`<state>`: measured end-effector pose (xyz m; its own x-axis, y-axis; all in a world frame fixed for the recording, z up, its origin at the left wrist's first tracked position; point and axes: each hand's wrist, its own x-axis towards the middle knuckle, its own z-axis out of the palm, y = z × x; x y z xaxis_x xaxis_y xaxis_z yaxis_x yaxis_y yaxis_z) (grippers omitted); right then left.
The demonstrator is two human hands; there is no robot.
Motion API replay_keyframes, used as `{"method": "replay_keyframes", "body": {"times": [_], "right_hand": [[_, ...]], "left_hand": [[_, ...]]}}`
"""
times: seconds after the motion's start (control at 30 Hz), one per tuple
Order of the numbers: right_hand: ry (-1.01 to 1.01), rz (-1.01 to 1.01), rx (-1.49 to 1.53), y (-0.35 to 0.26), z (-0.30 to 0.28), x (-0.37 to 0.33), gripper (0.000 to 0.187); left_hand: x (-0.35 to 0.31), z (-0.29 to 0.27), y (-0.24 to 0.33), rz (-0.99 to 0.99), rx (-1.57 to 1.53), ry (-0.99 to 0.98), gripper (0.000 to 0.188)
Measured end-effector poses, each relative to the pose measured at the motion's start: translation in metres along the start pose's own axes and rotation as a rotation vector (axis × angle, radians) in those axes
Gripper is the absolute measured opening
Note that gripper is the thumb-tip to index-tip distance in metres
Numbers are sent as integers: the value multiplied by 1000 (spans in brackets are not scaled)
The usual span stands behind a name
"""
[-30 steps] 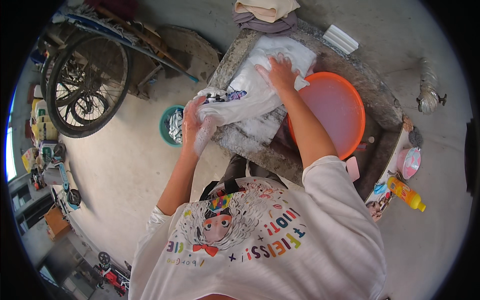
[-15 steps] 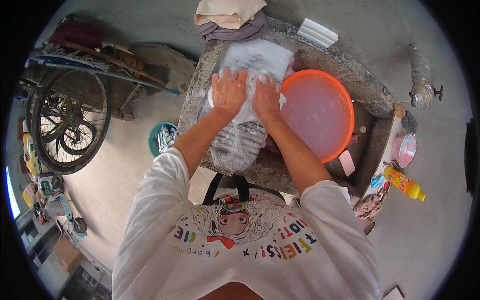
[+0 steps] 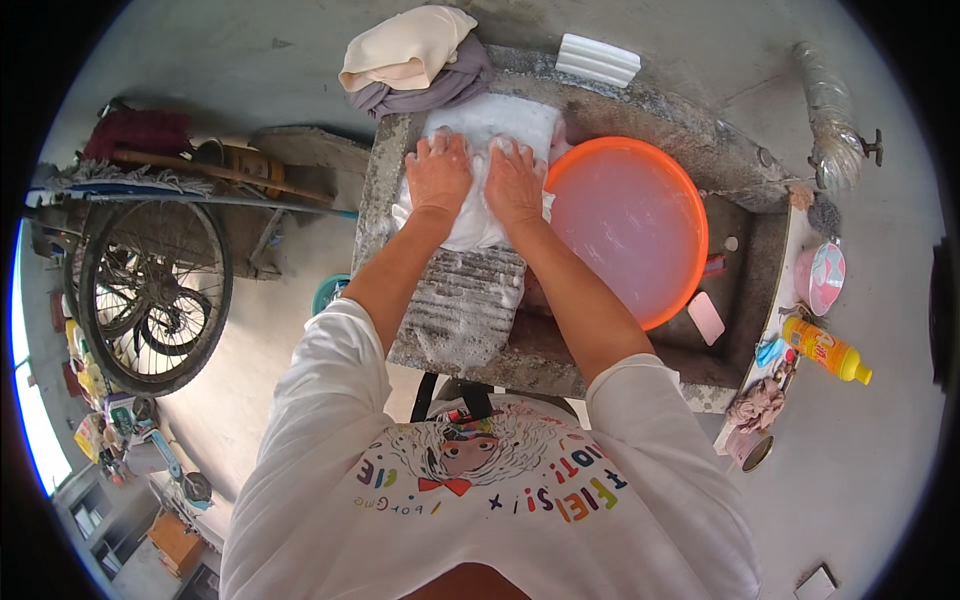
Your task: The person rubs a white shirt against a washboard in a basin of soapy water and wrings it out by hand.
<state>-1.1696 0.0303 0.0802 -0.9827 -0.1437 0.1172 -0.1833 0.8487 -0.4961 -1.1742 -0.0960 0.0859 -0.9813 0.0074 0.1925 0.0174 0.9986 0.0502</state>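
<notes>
A wet white cloth (image 3: 474, 222) with suds on it lies bunched on the ridged concrete washboard (image 3: 462, 295). My left hand (image 3: 439, 172) presses on it with fingers curled into the fabric. Close beside, my right hand (image 3: 516, 184) grips the same cloth, its fingers also bent and foamy. A flatter white part (image 3: 510, 115) stretches past my fingertips toward the far edge. Foam covers the near end of the ridges. Right of my right hand, an orange-rimmed basin (image 3: 625, 235) of cloudy water sits in the concrete sink (image 3: 755, 240).
Folded beige cloth (image 3: 410, 50) rests on grey cloth (image 3: 440, 90) at the far left corner. A white ridged block (image 3: 598, 60) lies on the far rim. Pink soap (image 3: 706, 318) is in the sink; a yellow bottle (image 3: 825, 348) stands right. A bicycle wheel (image 3: 155, 290) is at left.
Both hands have pushed the white cloth away from me along the washboard. More of the ridges now show on the near side. The whole view has shifted slightly.
</notes>
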Motion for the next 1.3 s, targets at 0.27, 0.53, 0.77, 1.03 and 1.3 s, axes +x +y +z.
{"method": "replay_keyframes", "body": {"times": [0.27,0.53,0.77,1.03,1.3], "right_hand": [[-34,-403,260,1,-41,-145,30],[207,34,25,47,6,-10,22],[145,992,804,222,-10,-119,27],[-147,249,1026,4,-52,-50,28],[150,-372,261,-27,-55,-132,32]], "left_hand": [[-152,-80,-21,438,-315,100,35],[-20,-5,19,-67,-5,-199,26],[-10,-8,37,-51,-77,-177,26],[-29,-12,10,-100,-106,-173,29],[-154,-89,-37,544,-513,88,21]]}}
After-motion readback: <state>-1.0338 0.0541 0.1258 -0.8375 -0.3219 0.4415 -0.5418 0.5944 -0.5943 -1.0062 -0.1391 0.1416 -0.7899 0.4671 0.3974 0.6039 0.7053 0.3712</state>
